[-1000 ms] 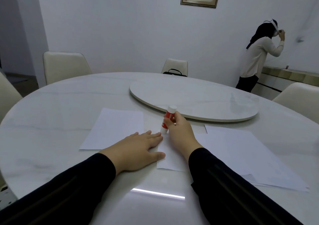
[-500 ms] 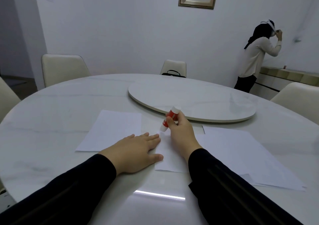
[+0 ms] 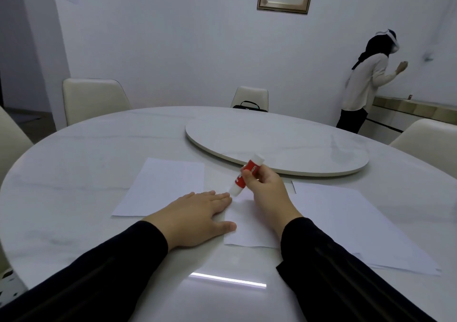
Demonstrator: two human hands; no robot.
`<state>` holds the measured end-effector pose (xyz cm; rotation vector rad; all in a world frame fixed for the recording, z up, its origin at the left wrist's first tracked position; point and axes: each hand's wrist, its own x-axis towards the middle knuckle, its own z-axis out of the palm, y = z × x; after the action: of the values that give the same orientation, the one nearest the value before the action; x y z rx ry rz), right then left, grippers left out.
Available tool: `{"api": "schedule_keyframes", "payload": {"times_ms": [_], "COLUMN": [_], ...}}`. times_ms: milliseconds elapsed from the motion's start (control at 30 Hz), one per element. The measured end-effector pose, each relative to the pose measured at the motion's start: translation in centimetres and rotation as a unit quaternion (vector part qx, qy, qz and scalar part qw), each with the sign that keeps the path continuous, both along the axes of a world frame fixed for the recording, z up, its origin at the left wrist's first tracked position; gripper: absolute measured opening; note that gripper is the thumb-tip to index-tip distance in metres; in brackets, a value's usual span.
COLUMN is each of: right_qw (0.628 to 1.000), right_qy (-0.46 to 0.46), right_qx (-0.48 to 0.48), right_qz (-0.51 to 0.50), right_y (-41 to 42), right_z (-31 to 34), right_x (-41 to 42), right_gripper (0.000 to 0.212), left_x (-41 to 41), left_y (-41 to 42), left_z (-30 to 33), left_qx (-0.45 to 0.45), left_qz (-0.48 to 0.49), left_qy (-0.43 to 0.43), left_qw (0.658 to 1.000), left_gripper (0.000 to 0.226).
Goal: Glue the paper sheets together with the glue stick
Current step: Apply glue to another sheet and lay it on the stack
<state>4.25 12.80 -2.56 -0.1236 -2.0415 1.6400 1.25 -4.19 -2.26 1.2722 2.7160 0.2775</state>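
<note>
since earlier frames glue stick (image 3: 247,178) tilted flatter, tip slid toward left fingertips; person by wall dropped arm.

head view: right hand (image 3: 265,193) clamped round glue stick, long axis running up-right to down-left, lower tip on far left corner of middle paper sheet (image 3: 249,225), just beside left hand (image 3: 197,216). left hand flat, fingers straight, pressing sheet edge. left sheet (image 3: 160,188) apart; right stack (image 3: 346,223) beside.

I see a red and white glue stick (image 3: 248,175), tilted, its low white end touching the far left corner of a small white paper sheet (image 3: 249,225) in the middle. Another white sheet (image 3: 162,188) lies flat to the left. More white sheets (image 3: 351,225) lie stacked on the right.
</note>
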Motion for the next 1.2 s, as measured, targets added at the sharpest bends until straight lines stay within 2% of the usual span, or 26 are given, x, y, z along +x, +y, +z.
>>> {"api": "schedule_keyframes", "payload": {"times_ms": [167,267,433,600,700,767,1200], "right_qw": [0.999,0.997,0.991,0.991,0.99,0.988,0.979], "right_qy": [-0.016,-0.015,-0.029,-0.037,-0.032,-0.018,-0.002], "right_qx": [0.046,0.071,0.126,0.125,0.135,0.154,0.2], "right_qz": [-0.004,-0.018,-0.018,-0.026,-0.023,-0.017,0.037], "right_y": [-0.3,-0.3,-0.4,-0.6,-0.8,-1.0,-2.4], "right_z": [-0.1,-0.2,-0.3,-0.2,-0.2,-0.1,0.7], "right_x": [-0.1,0.1,0.2,0.6,1.2,1.6,5.6], "right_gripper": [0.014,0.014,0.006,0.003,0.012,0.018,0.025], "left_x": [-0.5,-0.8,-0.8,-0.9,-0.8,-0.7,-0.8], "left_y": [-0.2,-0.4,-0.5,-0.8,-0.8,-0.7,-0.8], "left_z": [0.5,0.7,0.9,0.7,0.8,1.0,1.1], "left_qx": [0.054,0.063,0.049,0.03,0.006,-0.01,-0.055], "left_qz": [-0.003,0.003,0.002,0.006,0.015,0.01,-0.02], "left_qy": [-0.058,-0.066,-0.056,-0.058,-0.052,-0.044,-0.017], "left_qw": [0.997,0.996,0.997,0.998,0.999,0.999,0.998], "left_gripper": [0.055,0.049,0.052,0.066,0.074,0.073,0.069]}}
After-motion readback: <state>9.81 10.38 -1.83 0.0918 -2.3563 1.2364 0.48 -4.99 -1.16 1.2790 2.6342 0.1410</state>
